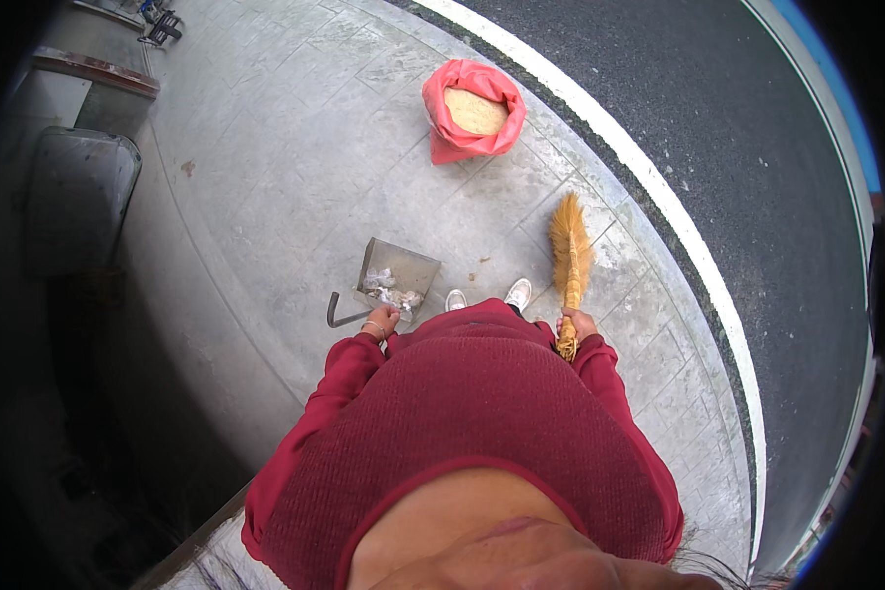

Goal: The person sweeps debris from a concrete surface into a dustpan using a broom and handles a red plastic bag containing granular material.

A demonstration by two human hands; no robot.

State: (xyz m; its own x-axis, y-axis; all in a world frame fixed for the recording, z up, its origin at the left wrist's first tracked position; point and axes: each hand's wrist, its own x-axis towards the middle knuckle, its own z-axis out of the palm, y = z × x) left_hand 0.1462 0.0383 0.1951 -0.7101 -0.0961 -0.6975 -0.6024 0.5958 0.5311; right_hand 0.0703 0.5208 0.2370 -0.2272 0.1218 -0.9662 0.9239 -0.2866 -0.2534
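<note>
My left hand (382, 320) is closed around the dark handle of a metal dustpan (418, 267), whose hooked end sticks out to the left. Crumpled whitish litter (391, 287) and some brownish bits lie in the pan. On the other side, my right hand (581, 323) grips a straw broom (572, 251) by its bound yellow handle. Its bristles point away from me; whether they touch the ground I cannot tell. My white shoes (518, 292) show between the pan and the broom.
Farther ahead on the grey paving (295, 187) stands a red sack (445, 147), open at the top and full of pale yellow grain-like material (476, 111). A white line (649, 167) separates the paving from the dark road (757, 246) on the right. A dark doorway area borders the left.
</note>
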